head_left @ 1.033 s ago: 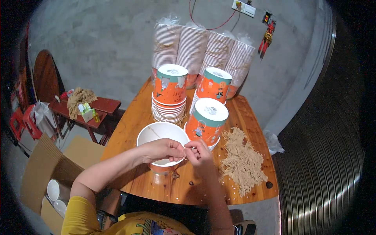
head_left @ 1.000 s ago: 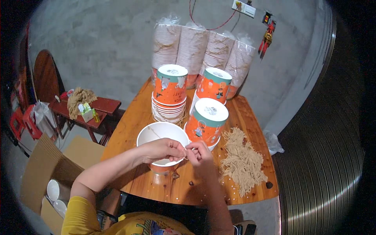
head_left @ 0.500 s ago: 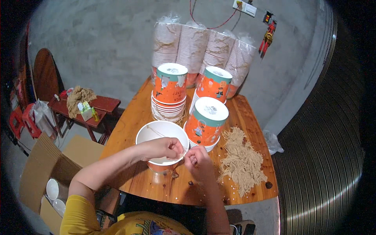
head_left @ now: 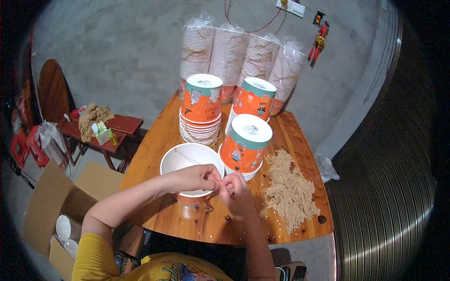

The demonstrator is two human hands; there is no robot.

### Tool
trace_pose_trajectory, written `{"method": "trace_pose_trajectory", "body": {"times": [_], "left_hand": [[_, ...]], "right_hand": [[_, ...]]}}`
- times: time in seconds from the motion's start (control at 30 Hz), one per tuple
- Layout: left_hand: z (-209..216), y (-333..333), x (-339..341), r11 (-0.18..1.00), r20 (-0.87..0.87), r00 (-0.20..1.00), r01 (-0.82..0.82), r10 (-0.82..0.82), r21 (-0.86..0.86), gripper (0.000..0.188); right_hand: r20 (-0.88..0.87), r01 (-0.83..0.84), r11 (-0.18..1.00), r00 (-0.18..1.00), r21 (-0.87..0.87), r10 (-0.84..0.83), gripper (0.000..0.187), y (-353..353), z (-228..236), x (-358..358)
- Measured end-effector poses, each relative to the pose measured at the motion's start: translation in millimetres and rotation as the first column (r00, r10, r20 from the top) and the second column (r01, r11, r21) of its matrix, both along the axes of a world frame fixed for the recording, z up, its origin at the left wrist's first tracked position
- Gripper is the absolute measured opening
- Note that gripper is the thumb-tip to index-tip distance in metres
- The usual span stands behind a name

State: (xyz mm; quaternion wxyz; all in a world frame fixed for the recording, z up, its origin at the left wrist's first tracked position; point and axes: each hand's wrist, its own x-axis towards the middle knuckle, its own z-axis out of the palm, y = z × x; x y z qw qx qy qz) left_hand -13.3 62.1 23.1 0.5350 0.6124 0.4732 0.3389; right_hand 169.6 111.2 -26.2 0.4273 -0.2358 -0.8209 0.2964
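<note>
An open white paper bucket (head_left: 174, 161) with an orange outside stands upright at the table's near side. A thin beige cord (head_left: 188, 158) runs from the far left of its inner wall toward the near right rim. Over that rim my left hand (head_left: 199, 179) is closed in a pinch on the cord. My right hand (head_left: 236, 191), just to the right and almost touching it, is also closed on the cord; its fingertips are partly hidden. Right of my hands lies a loose heap of beige cords (head_left: 291, 192) on the wooden table (head_left: 161, 220).
Upside-down orange buckets (head_left: 243, 152) are stacked beyond my hands, with another stack (head_left: 202, 105) farther left. Tall plastic-wrapped bucket stacks (head_left: 229, 54) stand against the wall. On the left are a cardboard box (head_left: 51, 201) and a red bench (head_left: 124, 123). A ribbed shutter (head_left: 389, 196) curves along the right.
My hands have drawn slightly closer together at the bucket's rim, with small finger movements on the cord. The whole view has shifted slightly; the bucket stays in place on the table.
</note>
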Motion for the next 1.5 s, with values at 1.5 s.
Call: {"method": "trace_pose_trajectory", "body": {"times": [1.5], "left_hand": [[-5,-15,14,0.910,-0.173,0.954,-0.166,0.247,0.381,0.021]], "right_hand": [[-0.033,0.149,0.987,0.989,0.067,-0.147,0.012,-17,17,-5]]}}
